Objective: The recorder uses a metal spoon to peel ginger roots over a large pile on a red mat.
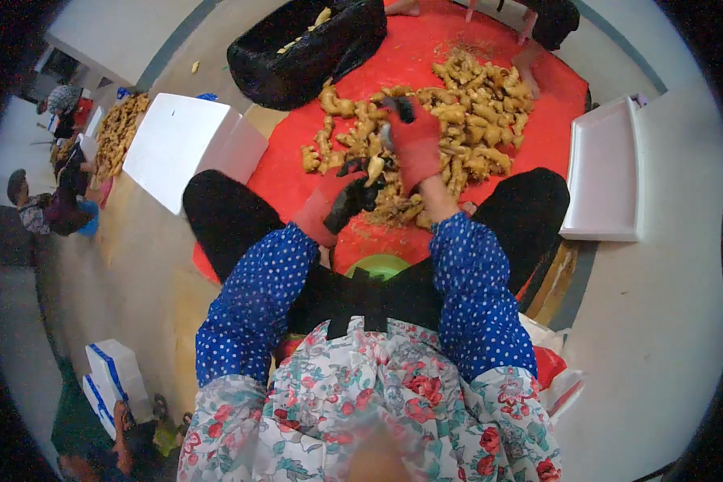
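Observation:
My left hand (343, 196), in a red glove with black palm and fingers, holds a pale piece of ginger root (374, 170) upright between its fingers. Just above and to the right, my right hand (414, 135), in a like glove, is closed around a tool with a greyish blade (387, 137); its exact kind cannot be told. Around and beneath both hands a heap of ginger roots (482, 117) lies on a red sheet (554, 114). Brown scraps lie just below my hands. A green bowl (381, 265) is partly hidden between my legs.
A black-lined container (307, 66) with a few ginger pieces stands at the top. White foam boxes stand left (178, 144) and right (605, 175). Another person's arm (527, 66) reaches the heap's far right. People sit at far left near more ginger (115, 135).

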Available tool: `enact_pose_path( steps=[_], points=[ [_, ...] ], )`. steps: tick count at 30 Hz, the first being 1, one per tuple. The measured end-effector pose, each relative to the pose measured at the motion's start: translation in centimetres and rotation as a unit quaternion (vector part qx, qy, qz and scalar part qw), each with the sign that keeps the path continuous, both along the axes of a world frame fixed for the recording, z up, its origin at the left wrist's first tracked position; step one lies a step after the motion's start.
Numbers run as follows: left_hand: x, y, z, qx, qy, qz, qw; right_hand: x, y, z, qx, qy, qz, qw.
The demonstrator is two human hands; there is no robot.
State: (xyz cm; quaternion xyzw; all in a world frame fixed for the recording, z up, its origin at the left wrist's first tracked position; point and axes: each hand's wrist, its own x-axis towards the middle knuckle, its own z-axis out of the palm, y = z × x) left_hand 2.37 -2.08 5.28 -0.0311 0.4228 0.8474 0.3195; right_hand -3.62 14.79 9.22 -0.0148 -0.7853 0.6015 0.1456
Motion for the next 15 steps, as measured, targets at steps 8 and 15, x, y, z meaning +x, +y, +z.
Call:
enact_pose_path(
  steps=[8,15],
  points=[
    [0.0,2.0,-5.0,0.274,-0.071,-0.063,0.957,1.3,2.5,-2.6,-0.01,0.009,-0.074,0.997],
    [0.3,2.3,-4.9,-0.056,0.018,0.01,0.998,1.1,1.4,-3.2,0.023,-0.022,-0.131,0.991]
  ],
)
